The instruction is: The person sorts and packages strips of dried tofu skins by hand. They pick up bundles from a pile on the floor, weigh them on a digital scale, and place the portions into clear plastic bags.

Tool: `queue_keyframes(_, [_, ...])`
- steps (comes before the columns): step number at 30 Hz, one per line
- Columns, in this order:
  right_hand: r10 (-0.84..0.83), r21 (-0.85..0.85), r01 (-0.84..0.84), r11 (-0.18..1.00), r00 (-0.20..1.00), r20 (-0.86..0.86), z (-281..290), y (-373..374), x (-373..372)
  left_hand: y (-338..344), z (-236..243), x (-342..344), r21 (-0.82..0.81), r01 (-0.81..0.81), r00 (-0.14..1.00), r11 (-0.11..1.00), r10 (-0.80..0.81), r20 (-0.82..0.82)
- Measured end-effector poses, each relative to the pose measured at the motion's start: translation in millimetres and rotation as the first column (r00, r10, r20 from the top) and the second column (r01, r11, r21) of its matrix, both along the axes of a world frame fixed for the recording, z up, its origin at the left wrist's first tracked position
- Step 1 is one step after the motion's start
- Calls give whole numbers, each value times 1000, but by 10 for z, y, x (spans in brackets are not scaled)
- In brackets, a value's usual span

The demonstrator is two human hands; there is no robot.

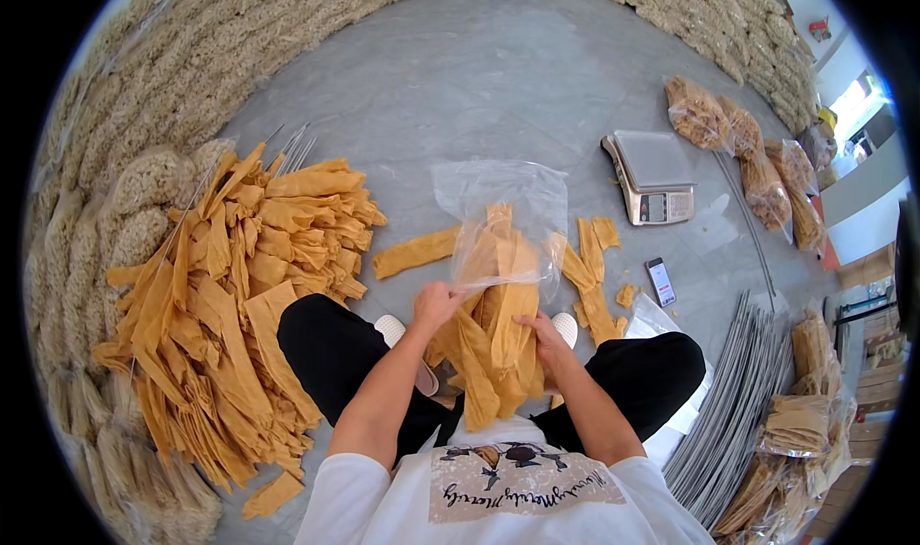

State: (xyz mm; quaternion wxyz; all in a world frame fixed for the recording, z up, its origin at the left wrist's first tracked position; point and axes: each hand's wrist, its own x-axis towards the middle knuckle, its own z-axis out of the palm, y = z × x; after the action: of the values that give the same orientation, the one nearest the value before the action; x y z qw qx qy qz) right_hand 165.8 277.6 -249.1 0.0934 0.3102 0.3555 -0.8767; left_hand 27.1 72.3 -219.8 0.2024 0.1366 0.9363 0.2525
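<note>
My left hand (436, 301) is closed on the rim of a clear plastic bag (498, 185) in front of me. The bag lies over the upper part of a bundle of long, flat yellow sheets (484, 363), which hang out of it toward my body. My right hand (544, 334) grips the right side of this bundle, its fingers partly hidden. Loose yellow strips (412, 253) lie left of the bag, and more pieces (589, 286) lie to its right.
A large yellow sheet pile (230, 315) with metal rods is at left. Bagged pale goods (144, 56) line the walls. At right are a scale (652, 162), a phone (659, 281), brown bundles (700, 114), long rods (714, 411) and white plastic (671, 440).
</note>
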Motion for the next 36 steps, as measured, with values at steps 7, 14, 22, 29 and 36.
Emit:
queue_keyframes(7, [-450, 596, 284, 751, 881, 147, -403, 297, -33, 148, -11, 101, 273, 128, 991, 953, -132, -4])
queue_keyframes(14, [-115, 935, -342, -95, 937, 331, -431, -325, 140, 159, -92, 101, 371, 59, 998, 927, -62, -2])
queue_keyframes(22, [589, 393, -856, 336, 516, 621, 849, -366, 95, 119, -99, 57, 315, 53, 999, 948, -53, -10])
queue_keyframes(29, [754, 568, -823, -4, 371, 543, 434, -390, 401, 196, -121, -19, 356, 21, 1000, 934, -19, -9])
queue_keyframes(36, [429, 416, -499, 760, 867, 255, 543, -299, 584, 149, -104, -78, 251, -48, 996, 967, 65, -60])
